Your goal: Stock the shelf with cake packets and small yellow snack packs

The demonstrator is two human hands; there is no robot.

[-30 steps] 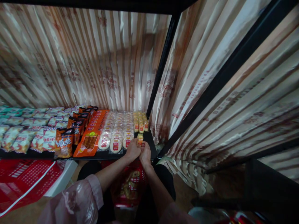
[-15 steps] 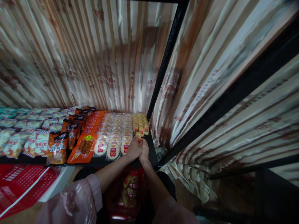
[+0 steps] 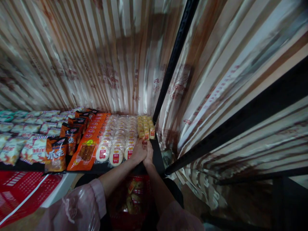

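My left hand (image 3: 139, 152) and my right hand (image 3: 149, 153) meet at the front of a block of small yellow snack packs (image 3: 145, 123) at the shelf's right end. Both are closed, fingertips together, around a small yellow snack pack with a reddish label (image 3: 144, 140), mostly hidden by the fingers. Left of the hands lie rows of round white cakes in clear wrap (image 3: 115, 155), with red labels. My left wrist passes just in front of the nearest cakes.
Flat orange packets (image 3: 81, 160), orange-black bags (image 3: 55, 155) and white bags (image 3: 11, 153) fill the black shelf (image 3: 157, 160) leftward. A dark post (image 3: 168, 77) rises behind its right end. Red baskets (image 3: 26, 189) sit below; the one between my knees holds yellow packs (image 3: 134, 195).
My hands have moved slightly forward, bringing the small pack against the front of the yellow block. The camera view has shifted a little.
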